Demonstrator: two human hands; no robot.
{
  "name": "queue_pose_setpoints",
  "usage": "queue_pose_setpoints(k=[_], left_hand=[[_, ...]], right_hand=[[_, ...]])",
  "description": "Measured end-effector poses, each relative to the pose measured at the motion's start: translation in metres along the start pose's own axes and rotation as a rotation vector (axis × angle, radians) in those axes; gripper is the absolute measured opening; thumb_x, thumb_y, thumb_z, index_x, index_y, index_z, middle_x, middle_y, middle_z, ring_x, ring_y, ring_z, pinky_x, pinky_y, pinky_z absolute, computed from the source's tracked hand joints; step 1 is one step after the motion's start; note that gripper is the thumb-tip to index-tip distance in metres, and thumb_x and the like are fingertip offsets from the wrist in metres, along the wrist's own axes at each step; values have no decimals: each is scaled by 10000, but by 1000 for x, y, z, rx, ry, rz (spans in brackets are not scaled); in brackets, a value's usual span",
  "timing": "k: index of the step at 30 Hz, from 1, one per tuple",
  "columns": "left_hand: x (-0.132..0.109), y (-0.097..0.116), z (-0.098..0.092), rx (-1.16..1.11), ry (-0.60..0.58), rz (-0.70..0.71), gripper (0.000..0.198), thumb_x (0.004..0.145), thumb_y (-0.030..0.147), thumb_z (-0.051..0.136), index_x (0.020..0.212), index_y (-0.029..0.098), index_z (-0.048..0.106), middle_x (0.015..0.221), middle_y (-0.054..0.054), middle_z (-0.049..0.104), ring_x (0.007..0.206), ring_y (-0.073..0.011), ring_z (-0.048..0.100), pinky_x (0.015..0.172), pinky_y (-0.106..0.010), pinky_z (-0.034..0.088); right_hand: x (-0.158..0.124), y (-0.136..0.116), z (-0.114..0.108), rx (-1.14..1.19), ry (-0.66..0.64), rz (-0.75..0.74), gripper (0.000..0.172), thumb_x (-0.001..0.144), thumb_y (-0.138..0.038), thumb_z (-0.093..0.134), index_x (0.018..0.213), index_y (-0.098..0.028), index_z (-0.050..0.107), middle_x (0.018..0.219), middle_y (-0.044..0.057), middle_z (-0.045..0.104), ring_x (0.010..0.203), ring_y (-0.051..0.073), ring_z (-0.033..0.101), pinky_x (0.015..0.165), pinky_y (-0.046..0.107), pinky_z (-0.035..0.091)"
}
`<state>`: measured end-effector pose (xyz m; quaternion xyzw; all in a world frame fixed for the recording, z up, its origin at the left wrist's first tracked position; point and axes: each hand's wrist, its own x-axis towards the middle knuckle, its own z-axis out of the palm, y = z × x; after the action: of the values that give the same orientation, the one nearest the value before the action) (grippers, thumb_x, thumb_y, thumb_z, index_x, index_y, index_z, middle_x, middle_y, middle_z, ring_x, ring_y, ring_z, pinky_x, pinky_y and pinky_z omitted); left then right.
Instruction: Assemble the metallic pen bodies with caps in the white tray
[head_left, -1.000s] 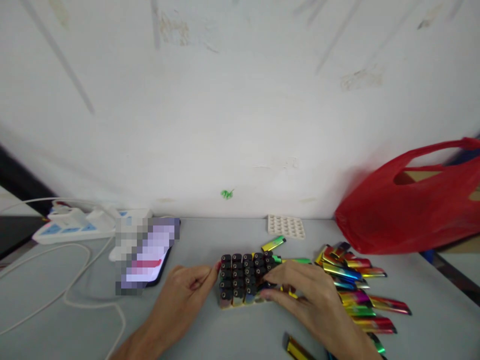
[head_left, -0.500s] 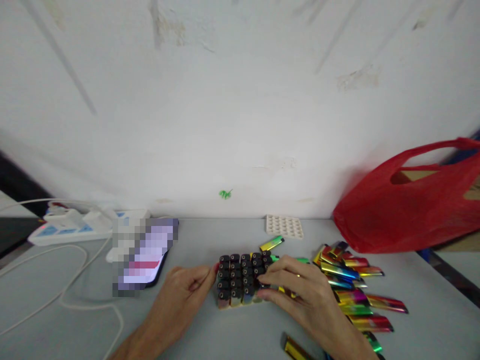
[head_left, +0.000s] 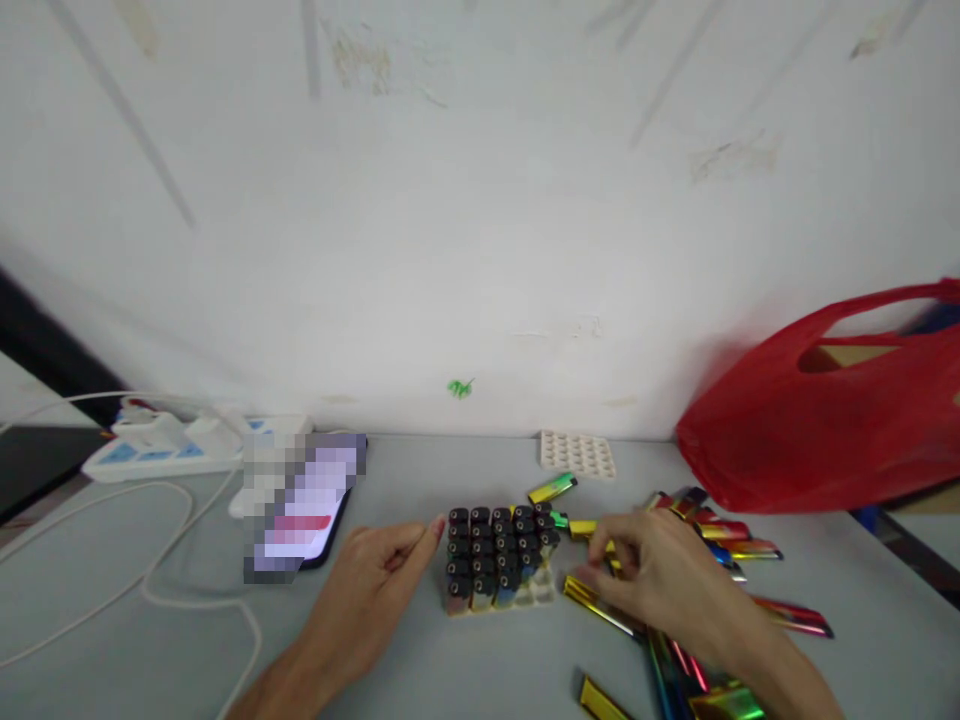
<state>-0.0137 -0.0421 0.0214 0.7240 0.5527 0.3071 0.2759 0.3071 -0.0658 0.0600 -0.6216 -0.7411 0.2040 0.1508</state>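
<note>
Lighters with black tops (head_left: 482,548) stand upright in rows in a pale tray (head_left: 541,594), whose front right holes are bare. My left hand (head_left: 373,580) is at the tray's left side, fingers curled, its thumb tip close against the outer lighters; I see nothing inside it. To the right of the tray, my right hand (head_left: 652,570) hovers low over loose lighters, thumb and forefinger bent with a gap between them. Just beneath its thumb lies a gold lighter (head_left: 600,605). A yellow-green lighter (head_left: 553,488) rests behind the tray.
Shiny multicoloured lighters (head_left: 795,615) lie heaped on the right. A second white tray with holes (head_left: 577,455) is by the wall. A red plastic bag (head_left: 817,440) stands at the back right. On the left are a phone (head_left: 311,505), a power strip (head_left: 165,445) and white cables (head_left: 187,600).
My right hand has let go of a lighter at the tray and moved right to the loose ones. My left hand stays beside the tray. The whole view has shifted slightly.
</note>
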Motion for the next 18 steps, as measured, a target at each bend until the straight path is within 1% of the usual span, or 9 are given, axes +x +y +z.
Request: queue_pose_setpoints(k=[2, 4, 6, 8, 10, 11, 12, 15, 18], left_hand=[[0, 1, -1, -7, -1, -6, 522, 1062, 530, 420, 670, 247, 224, 680, 42, 191, 596, -145, 245, 571, -316, 189], [0, 2, -1, -13, -1, -12, 517, 1060, 530, 417, 672, 247, 225, 684, 40, 197, 601, -146, 248, 574, -317, 189], [0, 2, -1, -16, 3, -19, 513, 1052, 530, 420, 674, 247, 220, 681, 41, 195, 600, -147, 242, 576, -320, 182], [0, 2, -1, -19, 2, -27, 512, 1045, 533, 422, 675, 246, 214, 679, 41, 192, 600, -147, 235, 577, -323, 175], [0, 1, 0, -24, -8, -31, 510, 1043, 537, 417, 676, 247, 216, 681, 39, 193, 603, -149, 238, 577, -323, 175], [0, 1, 0, -25, -12, -33, 510, 1043, 539, 417, 676, 247, 217, 682, 38, 196, 604, -150, 241, 577, -322, 176], [0, 1, 0, -27, -15, -35, 511, 1043, 540, 417, 673, 247, 220, 681, 38, 198, 605, -151, 244, 577, -322, 178], [0, 1, 0, -32, -22, -39, 509, 1047, 543, 417, 671, 248, 240, 687, 34, 209, 613, -155, 255, 581, -320, 182], [-1, 0, 0, -40, -33, -40, 499, 1053, 544, 412, 683, 249, 256, 706, 29, 214, 629, -159, 258, 588, -319, 185]], right_hand=[[-2, -2, 4, -53, -46, 12, 172, 793, -389, 918, 766, -268, 798, 617, -15, 678, 578, 215, 610, 592, 317, 295], [-3, -5, 9, -83, -85, 10, 189, 731, -332, 974, 767, -270, 799, 685, 0, 730, 631, 240, 651, 620, 320, 310], [-3, -9, 14, -102, -108, 2, 170, 752, -268, 953, 782, -264, 785, 755, 15, 766, 711, 273, 695, 658, 327, 325], [-1, -12, 17, -124, -104, 16, 181, 782, -259, 928, 873, -254, 772, 800, 30, 781, 770, 305, 717, 675, 332, 323], [-1, -12, 18, -141, -85, 47, 283, 779, -288, 937, 995, -243, 759, 807, 40, 778, 784, 325, 717, 674, 332, 314], [0, -11, 18, -142, -88, 55, 313, 781, -307, 942, 1025, -241, 757, 804, 42, 773, 782, 328, 713, 673, 332, 313], [-1, -10, 17, -136, -100, 56, 304, 786, -316, 943, 1020, -243, 762, 793, 40, 765, 775, 325, 707, 674, 332, 314], [-4, -10, 15, -78, -157, 20, 174, 818, -277, 916, 892, -251, 761, 766, 21, 735, 741, 287, 676, 674, 328, 324], [-7, -13, 9, 63, -156, -39, 154, 851, -234, 867, 865, -246, 714, 776, -2, 704, 730, 239, 631, 664, 313, 347]])
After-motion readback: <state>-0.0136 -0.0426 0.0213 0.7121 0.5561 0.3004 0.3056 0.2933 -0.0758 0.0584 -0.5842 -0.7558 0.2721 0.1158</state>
